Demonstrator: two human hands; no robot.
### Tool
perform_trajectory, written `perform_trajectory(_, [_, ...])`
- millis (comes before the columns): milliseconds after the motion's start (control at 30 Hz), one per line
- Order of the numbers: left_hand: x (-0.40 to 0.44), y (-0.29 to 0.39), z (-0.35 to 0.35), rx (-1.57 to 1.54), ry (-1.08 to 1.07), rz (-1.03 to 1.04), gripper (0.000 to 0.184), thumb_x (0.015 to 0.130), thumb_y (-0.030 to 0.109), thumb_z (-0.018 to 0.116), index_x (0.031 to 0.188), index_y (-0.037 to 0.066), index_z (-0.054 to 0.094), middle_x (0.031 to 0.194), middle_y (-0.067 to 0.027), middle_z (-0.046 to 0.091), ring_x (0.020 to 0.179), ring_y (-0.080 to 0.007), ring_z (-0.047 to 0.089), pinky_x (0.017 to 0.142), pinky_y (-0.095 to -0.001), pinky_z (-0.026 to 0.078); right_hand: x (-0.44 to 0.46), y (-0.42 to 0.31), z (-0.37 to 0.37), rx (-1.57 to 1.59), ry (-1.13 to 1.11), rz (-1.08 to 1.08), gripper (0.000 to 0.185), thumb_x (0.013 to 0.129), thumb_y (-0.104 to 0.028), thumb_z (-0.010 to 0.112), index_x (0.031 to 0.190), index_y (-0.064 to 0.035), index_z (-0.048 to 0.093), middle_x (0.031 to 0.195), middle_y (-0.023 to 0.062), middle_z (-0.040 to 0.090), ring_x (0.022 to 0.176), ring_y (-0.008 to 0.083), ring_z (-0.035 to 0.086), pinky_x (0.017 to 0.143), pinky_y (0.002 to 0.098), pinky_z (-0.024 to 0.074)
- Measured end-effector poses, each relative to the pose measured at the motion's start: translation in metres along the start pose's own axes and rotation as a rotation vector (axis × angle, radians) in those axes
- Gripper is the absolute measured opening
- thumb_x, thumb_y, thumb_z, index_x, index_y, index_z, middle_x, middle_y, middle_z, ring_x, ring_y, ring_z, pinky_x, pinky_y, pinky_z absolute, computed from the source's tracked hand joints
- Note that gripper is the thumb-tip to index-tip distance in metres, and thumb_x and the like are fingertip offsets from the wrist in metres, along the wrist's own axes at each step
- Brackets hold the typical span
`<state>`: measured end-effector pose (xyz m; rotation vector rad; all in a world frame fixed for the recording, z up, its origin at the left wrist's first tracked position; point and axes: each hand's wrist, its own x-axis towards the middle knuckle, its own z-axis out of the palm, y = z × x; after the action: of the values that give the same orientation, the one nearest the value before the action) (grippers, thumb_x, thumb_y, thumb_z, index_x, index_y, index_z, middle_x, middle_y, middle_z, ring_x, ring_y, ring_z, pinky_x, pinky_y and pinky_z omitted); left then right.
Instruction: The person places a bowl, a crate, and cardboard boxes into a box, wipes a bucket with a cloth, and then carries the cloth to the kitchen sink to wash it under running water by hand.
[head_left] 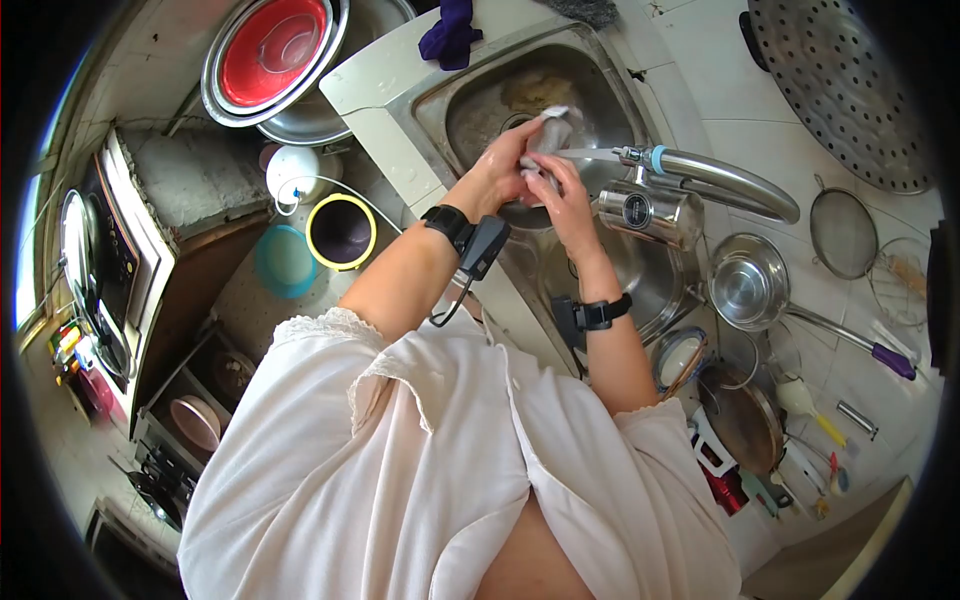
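Over the far basin of the steel sink (440, 110), both hands are closed on a wet, pale grey-white cloth (557, 132). My left hand (503, 162) grips it from the left, with a white end sticking out past the fingertips. My right hand (566, 200) presses on the cloth from the near right side, its fingers bent. Beside them the spout of the faucet (690, 166) points at the hands, and a stream of water seems to run onto them. Part of the cloth is hidden by the fingers. Some yellowish-brown matter (540, 92) lies in the basin.
A steel cup (660, 215) is by the faucet, over the near basin. A purple cloth (451, 35) lies on the counter's far left. Right of the sink a saucepan (748, 282), strainer (843, 233) and utensils hang on tiles. Nested bowls (275, 60) are at upper left.
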<state>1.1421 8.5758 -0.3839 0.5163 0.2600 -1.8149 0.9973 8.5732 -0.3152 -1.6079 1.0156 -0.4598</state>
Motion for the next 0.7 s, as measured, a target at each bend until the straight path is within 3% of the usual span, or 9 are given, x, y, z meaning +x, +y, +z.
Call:
perform_trajectory(133, [-0.009, -0.006, -0.003, -0.227, -0.148, 0.153, 0.047, 0.111, 0.033, 0.033, 0.146, 0.003, 0.044, 0.143, -0.0185, 0.054, 0.131, -0.0351, 0.054, 0.116, -0.0519, 0.039, -0.017, 0.007, -0.028, 0.188, -0.058, 0.142, 0.03, 0.102, -0.025, 0.059, 0.119, -0.003, 0.071, 0.129, 0.0095, 0.064, 0.117, 0.0179, 0.06, 0.101, 0.0327, 0.0468])
perform_trajectory(333, [-0.035, -0.002, 0.025, -0.054, -0.126, 0.114, 0.047, 0.11, 0.033, 0.038, 0.146, 0.003, 0.045, 0.143, -0.0155, 0.055, 0.13, -0.0318, 0.054, 0.112, -0.0503, 0.042, -0.016, 0.021, -0.033, 0.225, 0.106, 0.391, 0.046, 0.107, -0.041, 0.048, 0.134, -0.0067, 0.061, 0.132, 0.0064, 0.064, 0.121, 0.0171, 0.06, 0.106, 0.0374, 0.0443])
perform_trajectory(400, [-0.033, -0.013, 0.032, -0.008, -0.194, 0.078, 0.042, 0.109, 0.033, 0.041, 0.14, 0.005, 0.049, 0.141, -0.0132, 0.057, 0.127, -0.0289, 0.056, 0.111, -0.0475, 0.043, 0.002, 0.017, -0.018, 0.663, 0.166, 0.653, 0.055, 0.107, -0.049, 0.045, 0.142, -0.007, 0.053, 0.139, 0.0056, 0.06, 0.129, 0.0186, 0.056, 0.107, 0.0387, 0.0443])
perform_trajectory(500, [-0.048, -0.007, 0.038, -0.283, -0.254, 0.133, 0.04, 0.109, 0.033, 0.043, 0.137, 0.006, 0.052, 0.14, -0.012, 0.058, 0.128, -0.0283, 0.055, 0.112, -0.0463, 0.043, 0.025, 0.009, 0.004, 0.879, -0.014, 0.468, 0.061, 0.106, -0.054, 0.044, 0.144, -0.0067, 0.049, 0.141, 0.0042, 0.057, 0.13, 0.0204, 0.054, 0.108, 0.039, 0.0445])
perform_trajectory(533, [-0.058, -0.003, 0.037, -0.312, -0.275, 0.17, 0.041, 0.108, 0.035, 0.047, 0.136, 0.006, 0.054, 0.141, -0.0116, 0.057, 0.129, -0.0284, 0.055, 0.113, -0.0465, 0.042, 0.032, 0.004, 0.009, 1.005, 0.004, 0.493, 0.051, 0.104, -0.046, 0.055, 0.136, -0.007, 0.057, 0.133, 0.0045, 0.061, 0.122, 0.0211, 0.057, 0.106, 0.0387, 0.0459])
perform_trajectory(567, [-0.065, 0.001, 0.035, -0.311, -0.273, 0.175, 0.041, 0.108, 0.035, 0.047, 0.136, 0.006, 0.054, 0.141, -0.0116, 0.057, 0.129, -0.0284, 0.055, 0.113, -0.0465, 0.042, 0.04, 0.006, 0.01, 1.006, -0.001, 0.494, 0.051, 0.104, -0.046, 0.055, 0.136, -0.007, 0.057, 0.133, 0.0045, 0.061, 0.122, 0.0211, 0.057, 0.106, 0.0387, 0.0459])
perform_trajectory(633, [-0.076, 0.009, 0.03, -0.116, -0.146, 0.239, 0.04, 0.107, 0.04, 0.047, 0.132, 0.01, 0.056, 0.137, -0.0098, 0.058, 0.125, -0.0277, 0.056, 0.11, -0.0478, 0.045, 0.059, 0.018, 0.006, 0.842, 0.218, 0.508, 0.037, 0.099, -0.034, 0.067, 0.124, -0.0078, 0.065, 0.121, 0.0052, 0.065, 0.115, 0.0202, 0.059, 0.102, 0.0381, 0.0467])
perform_trajectory(667, [-0.083, 0.008, 0.028, 0.005, 0.014, 0.251, 0.047, 0.106, 0.043, 0.047, 0.14, 0.01, 0.05, 0.14, -0.0102, 0.057, 0.127, -0.029, 0.056, 0.111, -0.051, 0.044, 0.068, 0.022, 0.002, 0.822, 0.257, 0.236, 0.029, 0.093, -0.027, 0.076, 0.114, -0.0083, 0.07, 0.11, 0.005, 0.067, 0.106, 0.018, 0.061, 0.095, 0.0357, 0.0478])
perform_trajectory(700, [-0.079, 0.006, 0.014, 0.002, 0.017, 0.254, 0.047, 0.106, 0.043, 0.047, 0.14, 0.01, 0.05, 0.14, -0.0102, 0.057, 0.127, -0.029, 0.056, 0.111, -0.051, 0.044, 0.068, 0.02, -0.003, 0.821, 0.253, 0.238, 0.029, 0.093, -0.027, 0.076, 0.114, -0.0083, 0.07, 0.11, 0.005, 0.067, 0.106, 0.018, 0.061, 0.095, 0.0357, 0.0478])
